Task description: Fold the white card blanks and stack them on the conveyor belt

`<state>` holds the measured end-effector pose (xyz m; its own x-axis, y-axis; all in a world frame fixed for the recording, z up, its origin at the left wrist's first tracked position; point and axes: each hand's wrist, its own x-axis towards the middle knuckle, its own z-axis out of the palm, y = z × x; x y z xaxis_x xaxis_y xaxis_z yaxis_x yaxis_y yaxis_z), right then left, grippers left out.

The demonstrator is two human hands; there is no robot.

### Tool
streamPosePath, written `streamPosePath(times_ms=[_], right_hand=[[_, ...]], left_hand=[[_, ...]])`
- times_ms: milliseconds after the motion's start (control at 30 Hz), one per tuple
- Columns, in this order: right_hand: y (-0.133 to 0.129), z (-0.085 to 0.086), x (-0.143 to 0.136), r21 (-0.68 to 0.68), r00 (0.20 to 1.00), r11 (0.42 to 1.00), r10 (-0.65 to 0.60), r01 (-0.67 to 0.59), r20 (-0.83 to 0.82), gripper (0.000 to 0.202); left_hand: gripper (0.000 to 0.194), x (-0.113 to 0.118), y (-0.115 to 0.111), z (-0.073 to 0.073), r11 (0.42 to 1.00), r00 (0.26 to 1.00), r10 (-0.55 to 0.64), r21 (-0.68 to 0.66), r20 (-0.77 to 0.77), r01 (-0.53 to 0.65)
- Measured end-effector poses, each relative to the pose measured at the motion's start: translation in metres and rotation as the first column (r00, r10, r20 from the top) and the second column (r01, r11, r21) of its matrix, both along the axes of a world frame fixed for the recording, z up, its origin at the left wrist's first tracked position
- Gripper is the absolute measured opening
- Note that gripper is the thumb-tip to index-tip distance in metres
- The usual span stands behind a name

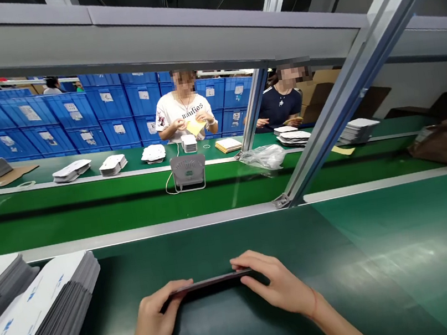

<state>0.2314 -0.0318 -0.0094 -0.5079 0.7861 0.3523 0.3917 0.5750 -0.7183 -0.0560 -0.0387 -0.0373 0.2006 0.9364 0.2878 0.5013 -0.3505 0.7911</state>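
Between my hands is a thin dark flat sheet (213, 282), seen almost edge-on just above the green table. My left hand (156, 317) pinches its left end between thumb and fingers. At the other end, my right hand (274, 283) grips it the same way, thumb below and fingers above. The sheet's broad face is hidden by the angle. To the left lies a tall stack of white-topped grey sheets (55, 310) with rounded corners and blue print. Another similar stack (0, 279) is partly cut off behind it.
A metal frame post (334, 95) slants up at the right from the table's back rail (132, 234). Beyond runs a green belt (88, 215) with a grey fan (189, 171). Two people (184, 109) work across it, among small stacks and a plastic bag (264, 157). Blue crates (109, 109) stand behind.
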Motion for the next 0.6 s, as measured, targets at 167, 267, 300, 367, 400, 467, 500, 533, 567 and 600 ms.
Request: streamPosePath(times_ms=[167,267,300,367,400,467,500,533,567,600], right_hand=[[-0.001,-0.018,0.003,-0.071,0.988,0.993,-0.1,0.092,-0.12,0.026],[-0.001,-0.026,0.004,-0.084,0.978,0.988,-0.14,0.128,-0.153,0.021],[-0.001,-0.028,0.004,-0.09,0.975,0.987,-0.149,0.135,-0.165,0.02],[-0.001,-0.031,0.004,-0.108,0.967,0.983,-0.169,0.151,-0.189,0.016],[-0.001,-0.032,0.005,-0.12,0.963,0.98,-0.18,0.159,-0.2,0.014],[-0.001,-0.032,0.005,-0.152,0.954,0.973,-0.202,0.171,-0.221,0.011],[-0.001,-0.032,0.006,-0.17,0.95,0.97,-0.211,0.174,-0.231,0.009],[-0.001,-0.031,0.007,-0.19,0.946,0.966,-0.218,0.174,-0.242,0.008],[0.0,-0.03,0.008,-0.211,0.942,0.963,-0.222,0.17,-0.252,0.008],[0.0,-0.03,0.009,-0.234,0.939,0.959,-0.222,0.162,-0.263,0.008]], left_hand=[[0.024,-0.015,-0.004,-0.011,1.0,1.0,0.01,0.005,0.007,-0.01],[0.022,-0.016,-0.003,-0.012,0.999,0.999,0.039,-0.004,0.013,-0.039],[0.022,-0.016,-0.002,-0.012,0.999,0.999,0.038,-0.006,0.013,-0.038],[0.022,-0.016,-0.001,-0.011,0.999,0.999,0.033,-0.009,0.015,-0.033],[0.022,-0.016,0.0,-0.01,0.999,0.999,0.033,-0.011,0.016,-0.033],[0.021,-0.016,0.0,-0.009,0.999,0.999,0.043,-0.014,0.016,-0.043],[0.021,-0.016,0.0,-0.009,0.999,0.999,0.045,-0.016,0.014,-0.045],[0.021,-0.016,0.0,-0.009,0.999,0.999,0.049,-0.018,0.014,-0.048],[0.021,-0.016,0.0,-0.01,0.998,0.998,0.056,-0.015,0.019,-0.055],[0.02,-0.017,0.0,-0.011,0.998,0.997,0.065,-0.009,0.032,-0.065]])
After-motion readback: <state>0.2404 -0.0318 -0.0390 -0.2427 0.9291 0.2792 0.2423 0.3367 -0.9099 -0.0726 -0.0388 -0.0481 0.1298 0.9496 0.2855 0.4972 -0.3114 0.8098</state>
